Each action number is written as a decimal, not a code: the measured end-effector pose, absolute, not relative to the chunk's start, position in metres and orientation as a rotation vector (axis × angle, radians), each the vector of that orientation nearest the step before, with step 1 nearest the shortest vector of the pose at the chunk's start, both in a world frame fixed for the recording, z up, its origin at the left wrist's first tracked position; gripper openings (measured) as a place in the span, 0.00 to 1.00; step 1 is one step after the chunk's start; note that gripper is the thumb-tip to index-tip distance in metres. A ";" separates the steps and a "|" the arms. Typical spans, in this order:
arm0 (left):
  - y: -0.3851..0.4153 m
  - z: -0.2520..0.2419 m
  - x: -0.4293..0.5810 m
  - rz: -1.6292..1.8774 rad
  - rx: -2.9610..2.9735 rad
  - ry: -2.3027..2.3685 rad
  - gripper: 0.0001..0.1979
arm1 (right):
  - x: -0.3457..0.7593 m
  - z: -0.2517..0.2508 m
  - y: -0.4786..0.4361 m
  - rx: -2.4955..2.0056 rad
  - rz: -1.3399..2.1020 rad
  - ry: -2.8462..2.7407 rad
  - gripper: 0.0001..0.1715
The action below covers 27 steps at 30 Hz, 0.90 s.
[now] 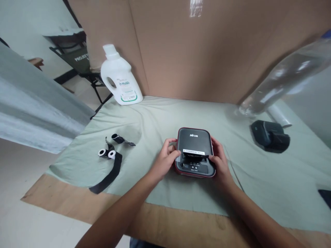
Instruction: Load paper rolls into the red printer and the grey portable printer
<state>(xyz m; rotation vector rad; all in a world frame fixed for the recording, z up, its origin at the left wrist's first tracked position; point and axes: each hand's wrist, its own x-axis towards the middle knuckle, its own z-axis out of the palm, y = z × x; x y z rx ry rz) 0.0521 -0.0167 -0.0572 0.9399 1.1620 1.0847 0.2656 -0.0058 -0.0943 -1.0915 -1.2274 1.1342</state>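
A small printer (195,141) with a dark top, reddish sides and a white label strip lies on the green cloth in front of me. My left hand (168,155) grips its left side, thumb on the top edge. From the other side my right hand (219,160) holds it, the thumb near the end of a black strip (196,157) that sticks up from the slot across the top. Buttons and small printed marks show below that slot. The fingers under the sides are partly hidden.
Black ribbon rolls with white cores (107,153) lie at left, a black strip trailing from them. Behind stands a white detergent bottle (121,79). At right are a large clear plastic bottle (279,79) and a black device (270,136). A cardboard wall (193,51) closes the back.
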 end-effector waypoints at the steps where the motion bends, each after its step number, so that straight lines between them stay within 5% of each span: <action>1: -0.018 -0.058 0.052 1.106 0.977 1.202 0.19 | 0.271 -0.099 -0.011 -1.098 1.131 -1.254 0.33; 9: -0.028 -0.067 0.050 1.086 1.053 1.220 0.28 | 0.296 -0.114 -0.046 -1.097 0.965 -1.808 0.54; 13: -0.013 -0.043 0.025 1.155 1.080 1.251 0.29 | 0.257 -0.090 -0.017 -1.000 0.767 -1.894 0.55; 20: 0.064 0.009 -0.087 1.408 0.945 1.304 0.19 | 0.118 -0.033 0.084 -0.775 0.893 -1.845 0.58; 27: 0.121 -0.009 -0.197 1.402 0.688 1.550 0.11 | -0.007 -0.058 0.152 -0.735 1.077 -1.872 0.59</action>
